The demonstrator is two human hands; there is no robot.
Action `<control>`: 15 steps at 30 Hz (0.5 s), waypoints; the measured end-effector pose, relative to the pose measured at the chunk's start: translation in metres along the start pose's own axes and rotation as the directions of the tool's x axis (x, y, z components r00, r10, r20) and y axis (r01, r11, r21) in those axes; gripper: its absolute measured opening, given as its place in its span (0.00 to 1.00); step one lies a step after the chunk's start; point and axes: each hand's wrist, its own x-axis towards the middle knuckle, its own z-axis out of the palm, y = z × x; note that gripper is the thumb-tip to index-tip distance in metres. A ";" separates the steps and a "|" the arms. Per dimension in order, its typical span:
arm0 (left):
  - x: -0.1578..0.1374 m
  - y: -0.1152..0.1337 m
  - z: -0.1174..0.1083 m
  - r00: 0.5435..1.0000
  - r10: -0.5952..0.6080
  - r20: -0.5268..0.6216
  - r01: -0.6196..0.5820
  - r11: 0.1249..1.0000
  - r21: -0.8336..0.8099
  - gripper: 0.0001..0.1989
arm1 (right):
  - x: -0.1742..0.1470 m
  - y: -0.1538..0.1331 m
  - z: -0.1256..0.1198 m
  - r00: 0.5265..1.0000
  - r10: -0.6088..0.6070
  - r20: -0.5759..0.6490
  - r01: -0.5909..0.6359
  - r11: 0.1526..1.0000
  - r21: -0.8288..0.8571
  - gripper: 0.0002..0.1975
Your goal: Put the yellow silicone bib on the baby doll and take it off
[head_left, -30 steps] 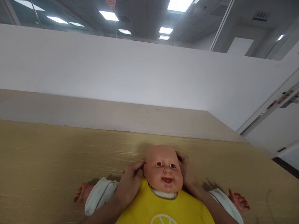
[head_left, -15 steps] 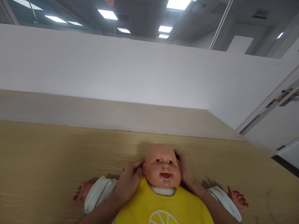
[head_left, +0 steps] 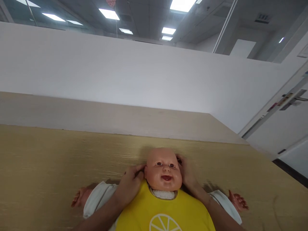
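Note:
A baby doll lies on its back on a yellowish wooden table, arms spread out to both sides. It wears a yellow bib with a white lemon-slice print over white sleeves. My left hand rests at the doll's neck on the left of its head, fingers curled against the ear. My right hand reaches behind the head on the other side, fingers tucked at the nape. What the fingers pinch behind the neck is hidden by the head.
A paler second tabletop adjoins the far edge of the table, backed by a white partition wall. A white door or panel stands at the right. Ceiling lights show above.
The view has shifted slightly, so the doll sits a little further left and lower in frame. Both hands stay at the doll's neck with hardly any change in pose.

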 end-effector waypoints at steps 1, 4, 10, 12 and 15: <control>0.000 0.000 0.000 1.000 -0.005 0.001 0.005 1.000 0.006 0.20 | 0.000 0.000 0.000 1.000 -0.004 -0.001 0.004 1.000 0.001 0.29; -0.001 0.000 -0.001 0.999 -0.030 -0.015 0.030 0.999 0.035 0.20 | 0.000 0.001 -0.001 1.000 -0.017 -0.017 0.018 1.000 0.021 0.32; -0.009 -0.006 -0.005 0.951 0.064 -0.304 -0.005 0.982 0.191 0.22 | 0.000 -0.005 -0.014 0.994 -0.020 -0.106 0.028 0.997 0.073 0.38; -0.012 -0.008 -0.006 0.930 0.134 -0.343 -0.064 0.976 0.209 0.22 | -0.006 -0.011 -0.024 0.971 -0.091 -0.221 0.103 0.994 0.045 0.36; -0.015 -0.009 -0.005 0.894 0.246 -0.375 -0.168 0.959 0.228 0.21 | -0.026 -0.023 -0.037 0.849 -0.369 -0.377 0.337 0.929 -0.150 0.27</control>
